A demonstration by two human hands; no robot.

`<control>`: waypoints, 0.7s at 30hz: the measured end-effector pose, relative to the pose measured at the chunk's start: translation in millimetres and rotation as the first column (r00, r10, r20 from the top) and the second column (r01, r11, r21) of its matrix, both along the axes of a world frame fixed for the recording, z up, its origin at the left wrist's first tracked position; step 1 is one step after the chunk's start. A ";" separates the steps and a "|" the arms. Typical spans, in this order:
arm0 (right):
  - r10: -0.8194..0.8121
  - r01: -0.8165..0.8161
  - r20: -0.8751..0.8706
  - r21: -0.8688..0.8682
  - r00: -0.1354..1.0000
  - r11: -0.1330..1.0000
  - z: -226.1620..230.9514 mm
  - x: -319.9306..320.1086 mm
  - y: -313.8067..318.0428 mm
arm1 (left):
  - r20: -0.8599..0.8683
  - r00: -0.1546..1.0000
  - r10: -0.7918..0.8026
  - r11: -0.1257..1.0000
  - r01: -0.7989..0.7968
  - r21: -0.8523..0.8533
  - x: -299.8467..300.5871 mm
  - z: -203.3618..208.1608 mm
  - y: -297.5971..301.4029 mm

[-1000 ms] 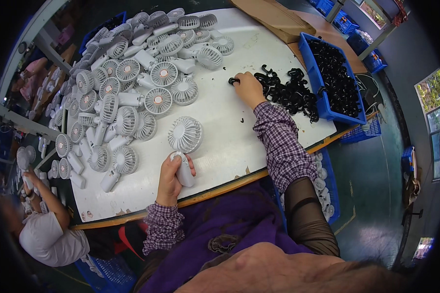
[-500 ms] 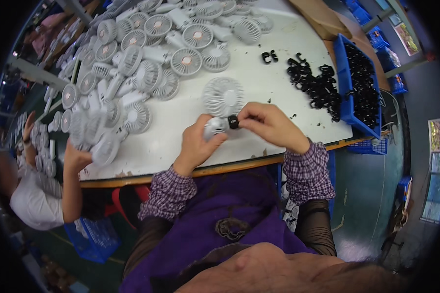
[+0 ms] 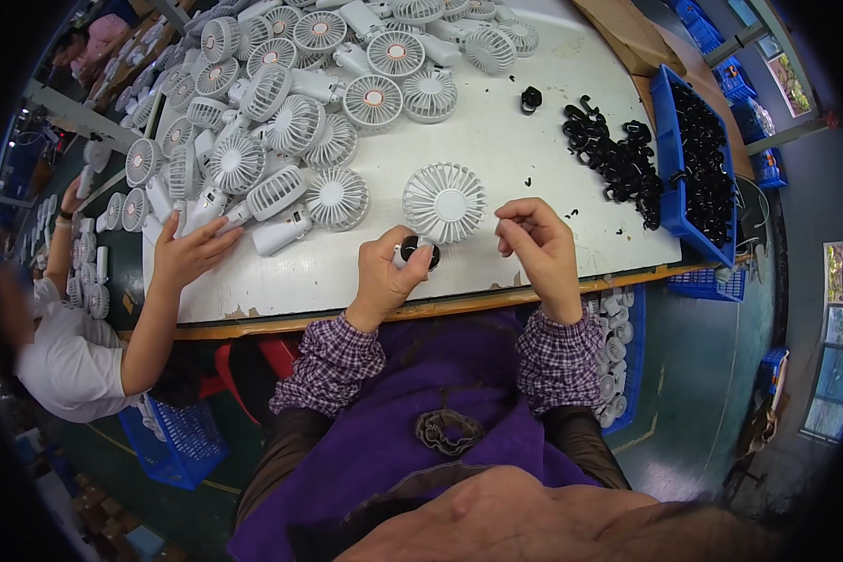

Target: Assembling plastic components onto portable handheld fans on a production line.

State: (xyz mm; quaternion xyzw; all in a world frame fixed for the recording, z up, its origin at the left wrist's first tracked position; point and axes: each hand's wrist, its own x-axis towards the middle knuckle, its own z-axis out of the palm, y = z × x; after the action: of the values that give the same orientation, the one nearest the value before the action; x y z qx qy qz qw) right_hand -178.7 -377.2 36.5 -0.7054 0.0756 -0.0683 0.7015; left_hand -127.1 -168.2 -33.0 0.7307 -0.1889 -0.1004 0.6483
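Note:
My left hand (image 3: 384, 273) is closed around the handle of a white handheld fan (image 3: 444, 203), whose round slatted head points away from me. On the handle's near end sits a black clip-like part (image 3: 420, 251), partly hidden under my left thumb. To the right, apart from the fan, my right hand (image 3: 543, 245) hovers over the table's front part. Its fingers are half bent, with a gap between thumb and forefinger and nothing visible between them.
Many white fans (image 3: 295, 122) lie heaped at the left and back of the white table (image 3: 496, 140). A black clip pile (image 3: 613, 159) lies right, beside a blue crate (image 3: 670, 169) of black parts. At left, a co-worker's hand (image 3: 192, 245) spreads over fans.
My right hand has come away from the black part and moved right. My left hand has turned the handle. The co-worker's near hand has let go of a fan and moved onto the heap.

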 end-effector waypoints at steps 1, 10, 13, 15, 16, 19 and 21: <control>0.046 -0.048 0.033 0.067 0.998 0.997 -12.0 0.8 -9.5 | -0.167 0.986 -0.019 0.988 -0.007 -0.154 -1.5 4.7 -2.6; 0.055 -0.067 0.053 0.249 0.997 0.966 -8.7 39.2 2.9 | -0.362 0.022 -0.932 0.363 0.048 -0.931 -10.1 -6.8 -53.2; -0.119 0.109 0.068 0.138 0.991 0.984 -12.5 52.3 0.6 | -0.572 0.348 -0.742 0.640 0.117 -0.759 -9.7 10.0 -41.6; -0.102 0.108 -0.037 0.234 0.994 0.966 -20.1 50.3 -5.1 | -0.639 0.465 -0.612 0.778 0.213 -0.591 -10.1 12.6 -28.3; -0.043 0.056 -0.040 0.392 0.998 0.918 -23.1 43.7 -6.7 | -0.644 0.464 -0.608 0.782 0.213 -0.586 -10.4 11.2 -26.0; 0.101 -0.085 0.010 0.625 0.995 0.776 -43.4 13.4 -5.6 | -0.602 0.249 -0.759 0.638 0.098 -0.764 -9.6 -1.3 -23.8; 0.084 -0.073 0.019 0.699 0.996 0.712 -47.7 -2.4 9.7 | -0.438 0.129 -0.890 0.451 0.102 -0.887 -11.5 -9.4 -30.3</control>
State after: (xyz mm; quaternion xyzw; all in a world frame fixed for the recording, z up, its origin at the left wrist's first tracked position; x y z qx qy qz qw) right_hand -181.1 -367.4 -11.3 -0.3915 0.0710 0.0002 0.9174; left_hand -138.6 -198.5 -42.4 0.1191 -0.0851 -0.6376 0.7563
